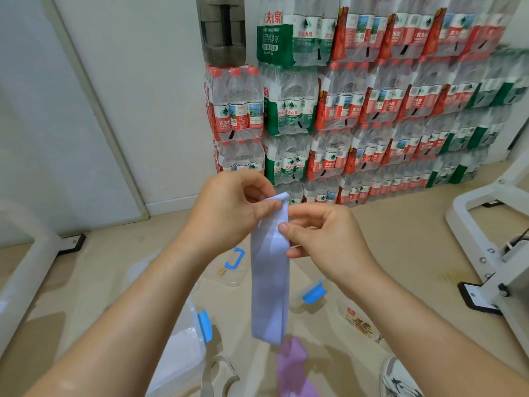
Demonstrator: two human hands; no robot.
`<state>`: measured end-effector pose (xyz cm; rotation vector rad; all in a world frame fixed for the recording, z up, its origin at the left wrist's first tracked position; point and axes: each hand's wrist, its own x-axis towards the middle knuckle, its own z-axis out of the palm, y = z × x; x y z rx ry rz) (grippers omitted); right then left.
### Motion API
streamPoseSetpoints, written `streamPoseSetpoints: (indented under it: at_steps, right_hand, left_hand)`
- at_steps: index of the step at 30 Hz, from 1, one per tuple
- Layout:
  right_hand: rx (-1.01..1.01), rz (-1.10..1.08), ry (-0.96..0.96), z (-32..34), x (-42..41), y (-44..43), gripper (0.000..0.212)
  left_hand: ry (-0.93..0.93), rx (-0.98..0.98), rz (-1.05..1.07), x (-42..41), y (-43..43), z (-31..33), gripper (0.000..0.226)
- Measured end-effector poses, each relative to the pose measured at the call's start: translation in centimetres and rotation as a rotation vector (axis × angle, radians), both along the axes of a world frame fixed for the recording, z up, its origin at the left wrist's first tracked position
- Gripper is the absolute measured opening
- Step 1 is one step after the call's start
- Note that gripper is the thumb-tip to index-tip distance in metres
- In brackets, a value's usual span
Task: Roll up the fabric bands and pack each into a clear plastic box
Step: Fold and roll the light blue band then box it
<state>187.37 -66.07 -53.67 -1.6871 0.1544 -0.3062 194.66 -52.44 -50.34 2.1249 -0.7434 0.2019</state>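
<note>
left hand (229,207): raised, thumb and forefinger pinching the top corner of the band.
right hand (323,239): just beside it, fingers curled, thumb and fingertips nipping the band's right edge below the top.
band (269,282): pale blue, hanging straight down from both hands above the floor, top edge slightly folded over.
purple band (294,368): on the floor under the blue one's lower end.
box (177,348): clear, blue clip, open, lower left.
lid (313,293): clear with blue clip, on floor to the right.
bottles (372,110): packs stacked against the wall.

band (270,285) pale lavender-blue | second band (293,368) purple | box clips (205,325) blue | floor (400,253) beige
</note>
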Motion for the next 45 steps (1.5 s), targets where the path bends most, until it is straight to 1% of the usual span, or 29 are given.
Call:
streamPoseSetpoints:
  at_steps: [3,6,10,13,16,19,21,26,28,30,33,36,38,40,44,45]
  right_hand:
    - [0.062,0.001,0.035,0.3,-0.1,-0.1,0.013]
    - [0.070,-0.003,0.075,0.5,-0.1,-0.2,0.010]
    - [0.105,0.029,0.120,0.6,-0.1,-0.3,0.012]
    - [0.183,0.038,0.121,0.7,0.0,-0.5,0.018]
    - [0.262,0.047,0.111,1.0,0.0,-0.6,0.013]
    - [0.272,0.033,0.092,1.1,-0.1,-0.5,0.016]
    - [0.252,0.003,0.091,1.0,-0.1,-0.6,0.016]
    - [0.117,-0.021,0.084,1.0,-0.2,-0.8,0.013]
    - [0.084,-0.022,0.077,1.1,-0.3,-0.9,0.012]
    - [0.068,-0.024,0.074,1.1,-0.3,-0.9,0.012]
    - [0.129,-0.011,0.088,1.1,-0.2,-0.9,0.010]
    - [0.225,0.016,0.099,1.3,-0.3,-1.0,0.012]
    - [0.238,0.027,0.092,1.3,-0.3,-1.1,0.009]
    - [0.223,0.020,0.080,1.2,-0.3,-1.2,0.007]
    - [0.193,0.012,0.028,1.5,-0.4,-1.6,0.008]
    - [0.189,0.016,0.013,1.6,-0.4,-1.7,0.009]
  left_hand:
    - [-0.027,-0.007,-0.039,0.0,0.1,-0.4,0.006]
    - [-0.095,0.031,-0.056,-0.1,0.1,-0.5,0.012]
    - [-0.177,0.063,-0.071,-0.3,0.1,-0.6,0.014]
    - [-0.218,0.087,-0.085,-0.3,0.1,-0.7,0.014]
    - [-0.257,0.119,-0.117,-0.4,0.1,-0.6,0.012]
    - [-0.298,0.146,-0.136,-0.5,0.1,-0.6,0.011]
    - [-0.244,0.134,-0.130,-0.5,0.1,-0.7,0.013]
    - [0.170,-0.041,-0.190,-0.2,0.3,-0.2,0.011]
    - [0.229,-0.055,-0.202,-0.2,0.7,0.1,0.010]
    - [0.190,0.004,-0.192,-0.2,0.9,0.2,0.013]
    - [0.037,0.061,-0.158,-0.6,0.8,0.1,0.022]
    - [-0.104,0.082,-0.158,-0.8,0.7,-0.3,0.019]
    - [-0.167,0.103,-0.159,-0.9,0.6,-0.4,0.020]
    - [-0.108,0.064,-0.154,-1.0,0.5,-0.4,0.020]
    - [0.282,-0.125,-0.203,-1.0,0.6,0.5,0.007]
    - [0.342,-0.156,-0.212,-0.9,0.7,0.6,0.005]
